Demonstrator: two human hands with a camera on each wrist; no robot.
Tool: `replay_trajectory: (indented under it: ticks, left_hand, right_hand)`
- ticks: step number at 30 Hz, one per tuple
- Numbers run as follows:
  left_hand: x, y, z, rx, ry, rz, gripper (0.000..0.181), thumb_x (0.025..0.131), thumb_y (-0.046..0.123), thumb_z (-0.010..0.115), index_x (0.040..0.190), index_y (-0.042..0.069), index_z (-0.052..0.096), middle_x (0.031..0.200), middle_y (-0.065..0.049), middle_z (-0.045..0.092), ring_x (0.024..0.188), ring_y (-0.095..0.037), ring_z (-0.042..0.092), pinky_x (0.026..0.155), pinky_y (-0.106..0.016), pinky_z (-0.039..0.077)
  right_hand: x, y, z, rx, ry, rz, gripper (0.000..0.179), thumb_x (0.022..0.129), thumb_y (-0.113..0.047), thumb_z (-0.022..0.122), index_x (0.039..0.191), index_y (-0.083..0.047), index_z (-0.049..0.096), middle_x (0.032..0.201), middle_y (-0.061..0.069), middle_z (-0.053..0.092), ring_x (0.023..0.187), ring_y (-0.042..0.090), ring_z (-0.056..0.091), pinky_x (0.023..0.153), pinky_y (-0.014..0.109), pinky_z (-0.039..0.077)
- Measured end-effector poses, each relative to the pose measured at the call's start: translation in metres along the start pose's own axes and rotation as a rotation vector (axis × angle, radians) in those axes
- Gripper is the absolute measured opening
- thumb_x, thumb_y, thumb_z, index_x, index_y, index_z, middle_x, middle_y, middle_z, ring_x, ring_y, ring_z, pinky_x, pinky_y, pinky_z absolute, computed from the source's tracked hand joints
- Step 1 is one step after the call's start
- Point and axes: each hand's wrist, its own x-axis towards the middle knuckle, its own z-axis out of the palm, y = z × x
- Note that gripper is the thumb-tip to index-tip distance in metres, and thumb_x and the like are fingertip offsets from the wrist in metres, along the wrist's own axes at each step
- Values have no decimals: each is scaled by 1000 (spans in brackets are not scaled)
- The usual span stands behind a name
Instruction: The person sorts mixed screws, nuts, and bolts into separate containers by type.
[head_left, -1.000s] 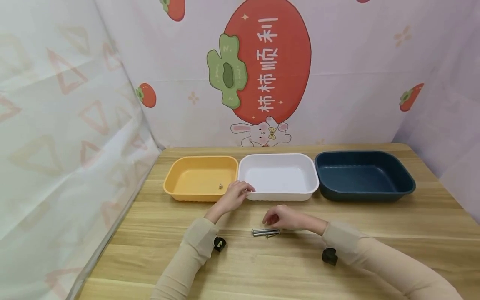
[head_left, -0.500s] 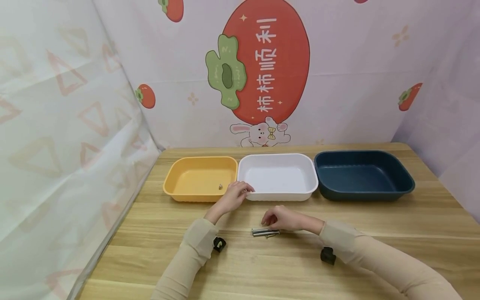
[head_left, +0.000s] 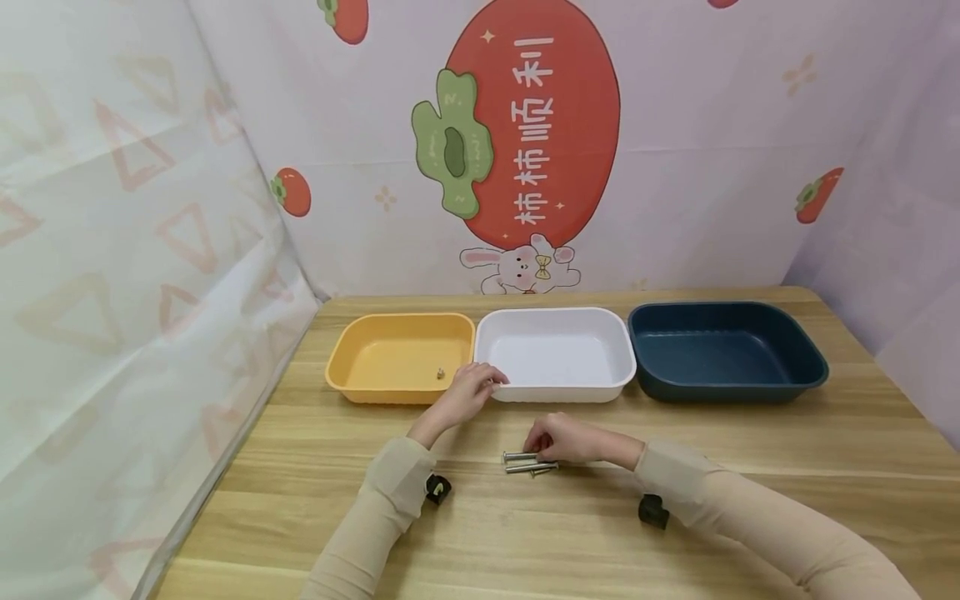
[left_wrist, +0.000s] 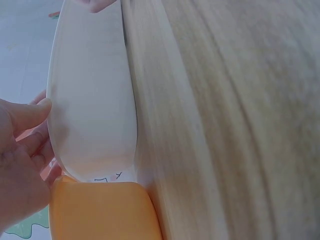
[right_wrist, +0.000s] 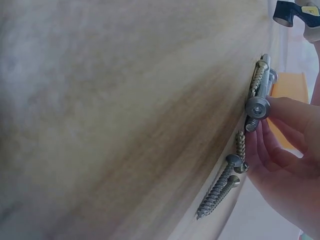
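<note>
My left hand [head_left: 468,392] is at the near left corner of the white tray [head_left: 557,395]. It pinches the rim, thumb [left_wrist: 35,112] outside and fingers behind the wall. My right hand [head_left: 573,437] is low over the table and pinches a metal bolt [head_left: 517,457] near its threaded end [right_wrist: 251,124]. Right beside it lies a second bolt [head_left: 528,468], its socket head [right_wrist: 257,107] turned toward the right wrist camera. A small screw [head_left: 540,472] lies against that bolt. Several more screws [right_wrist: 218,192] rest by the right fingers, hidden behind the hand in the head view.
Left of the white tray stands a yellow tray [head_left: 375,393] with a small metal piece [head_left: 441,373] in it. A dark blue tray [head_left: 731,392] stands on the right. All three line the back of the wooden table [head_left: 480,542], before a printed cloth [head_left: 675,167].
The pinched bolt has separated slightly from the bolt beside it, and my right fingers have closed in on its end. My left hand stays at the white tray's rim.
</note>
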Motion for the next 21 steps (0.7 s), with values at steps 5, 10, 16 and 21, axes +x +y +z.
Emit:
replay_trajectory:
  ticks: [5, 10, 16, 21]
  left_hand:
    - [1, 0, 0, 8, 10, 14, 13, 84, 2, 54, 95, 5, 60, 92, -6, 62, 91, -21, 52, 94, -42, 28]
    - [1, 0, 1, 17, 18, 21, 12, 84, 2, 54, 94, 5, 61, 91, -6, 62, 90, -21, 53, 94, -43, 28]
    - [2, 0, 1, 9, 13, 15, 12, 84, 2, 54, 94, 5, 60, 91, -5, 62, 90, -21, 53, 95, -43, 28]
    - [1, -1, 2, 8, 5, 2, 12, 85, 1, 53, 94, 5, 60, 93, -6, 62, 91, -21, 52, 94, -42, 27]
  right_hand:
    - [-1, -1, 0, -11, -6, -2, 16, 75, 5, 62, 89, 1, 66, 79, 6, 62, 68, 5, 53, 60, 17, 44]
    - [0, -1, 0, -22, -15, -7, 14, 76, 5, 61, 89, 0, 63, 76, 7, 60, 68, 7, 52, 60, 17, 43]
    - [0, -1, 2, -35, -5, -2, 14, 76, 8, 59, 88, 0, 62, 76, 2, 57, 68, 7, 50, 61, 18, 43]
    - [-2, -3, -1, -18, 10, -5, 13, 78, 7, 57, 89, 0, 61, 76, 1, 56, 68, 4, 48, 61, 18, 42]
